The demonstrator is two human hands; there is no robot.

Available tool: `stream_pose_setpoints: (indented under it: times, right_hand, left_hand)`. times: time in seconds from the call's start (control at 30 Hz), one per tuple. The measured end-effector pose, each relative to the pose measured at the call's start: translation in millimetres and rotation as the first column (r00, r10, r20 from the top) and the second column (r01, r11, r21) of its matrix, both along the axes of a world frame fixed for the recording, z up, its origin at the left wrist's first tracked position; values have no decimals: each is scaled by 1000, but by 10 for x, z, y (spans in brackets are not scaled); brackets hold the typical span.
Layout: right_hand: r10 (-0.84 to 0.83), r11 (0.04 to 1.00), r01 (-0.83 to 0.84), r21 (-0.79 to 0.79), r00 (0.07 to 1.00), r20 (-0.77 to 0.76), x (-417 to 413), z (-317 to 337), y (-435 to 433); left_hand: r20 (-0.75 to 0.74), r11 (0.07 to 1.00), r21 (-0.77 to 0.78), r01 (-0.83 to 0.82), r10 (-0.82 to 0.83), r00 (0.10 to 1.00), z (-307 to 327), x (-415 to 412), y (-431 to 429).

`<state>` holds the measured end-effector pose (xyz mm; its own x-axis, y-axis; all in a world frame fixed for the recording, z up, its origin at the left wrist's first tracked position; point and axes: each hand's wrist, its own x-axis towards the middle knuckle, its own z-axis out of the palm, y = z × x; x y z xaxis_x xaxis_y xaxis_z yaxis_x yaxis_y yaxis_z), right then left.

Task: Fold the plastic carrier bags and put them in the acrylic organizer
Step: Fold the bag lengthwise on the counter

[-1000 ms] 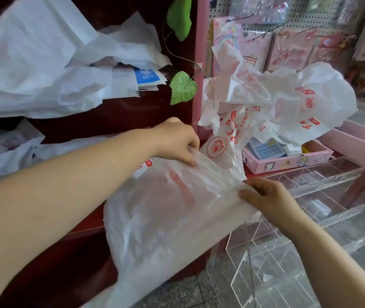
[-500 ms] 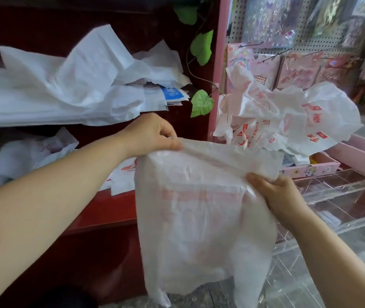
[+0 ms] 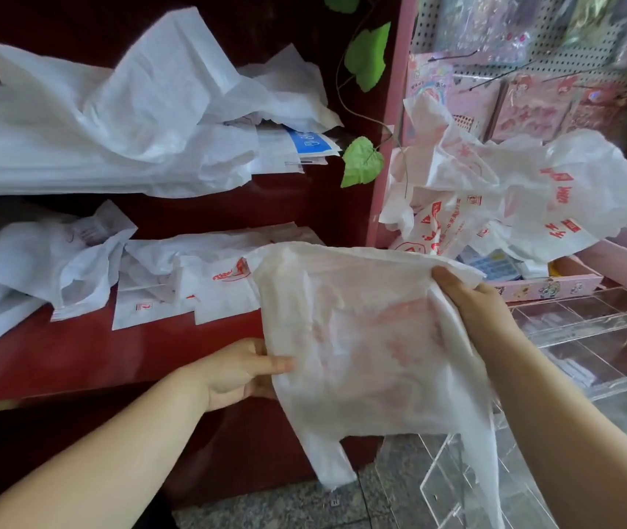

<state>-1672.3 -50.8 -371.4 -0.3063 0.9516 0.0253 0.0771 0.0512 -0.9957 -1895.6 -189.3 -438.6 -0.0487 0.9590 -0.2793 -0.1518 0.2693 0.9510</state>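
Carrier bag (image 3: 361, 337), white with faded red print, hangs in the air just left of the acrylic organizer (image 3: 590, 330). It overlaps the organizer's left edge and sits outside it, with the handles pointing down. Left hand (image 3: 239, 372): grip clamped on the bag's left edge, thumb on the front, fingers behind. Right hand (image 3: 472, 303): grip clamped on the bag's top right corner, fingers curled into the plastic. Behind the organizer is a pink tray (image 3: 556, 288) with a heap of crumpled printed bags (image 3: 514, 192) on top. Left of the organizer is a red shelf (image 3: 113, 357) with more loose bags (image 3: 174, 284) on it, some flat, some crumpled.
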Motion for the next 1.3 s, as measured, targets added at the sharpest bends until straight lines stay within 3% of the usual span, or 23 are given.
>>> stream_pose_setpoints:
  times: [0.1, 0.23, 0.37, 0.47, 0.53, 0.6, 0.7, 0.83, 0.97, 1.03, 1.07, 1.13, 1.2, 1.23, 1.3]
  right_hand:
    - [-14, 1000, 13, 18, 999, 32, -152, -72, 148]
    - [-71, 991, 48, 121, 979, 190, -563, -151, 439]
    - [-77, 978, 0, 210, 929, 362, -976, -238, 634]
    - [-131, 924, -55, 379, 884, 448, -1046, -450, 689]
    - [-200, 829, -121, 546, 848, 491, -964, -640, 621]
    - [-225, 636, -232, 736, 857, 464, -819, -846, 500]
    - [-164, 350, -513, 784, 790, 591, -543, -1184, 373]
    - [-161, 123, -746, 655, 636, 755, -362, -1358, 276]
    - [-261, 172, -778, 605, 556, 789, -407, -1340, 365]
    - [-293, 206, -755, 623, 560, 775, -436, -1307, 424]
    - [-310, 211, -739, 640, 571, 761, -439, -1296, 440]
    - [-327, 197, -699, 687, 614, 718, -430, -1305, 444]
    - [-293, 155, -657, 737, 682, 670, -429, -1358, 402]
    - [-252, 123, -635, 762, 723, 643, -434, -1389, 381]
    - [-166, 83, -602, 794, 778, 606, -454, -1443, 358]
  left_hand:
    - [-105, 971, -11, -238, 236, 966, 43, -67, 31]
    - [-257, 878, 85, -472, 477, 840, 160, -467, 177]
    - [-347, 796, 131, -591, 595, 724, 128, -812, 399]
    - [-404, 748, 151, -646, 643, 650, 41, -992, 582]
    - [-490, 707, 189, -682, 669, 559, -3, -1057, 696]
    - [-561, 679, 241, -694, 680, 471, -10, -1073, 769]
    - [-571, 674, 272, -687, 687, 448, -38, -1089, 843]
    - [-690, 714, 263, -649, 610, 390, -22, -1092, 756]
    - [-790, 778, 179, -603, 479, 383, -66, -1243, 544]
    - [-810, 774, 264, -575, 501, 303, -66, -1200, 316]
    - [-811, 790, 329, -517, 517, 275, -66, -1130, 166]
    - [-809, 875, 413, -252, 479, 339, -92, -949, -156]
    - [-870, 945, 328, 5, 300, 392, -106, -753, -446]
    - [-925, 960, 262, 100, 220, 309, -180, -731, -563]
    - [-995, 966, 102, 235, 103, 10, -408, -761, -721]
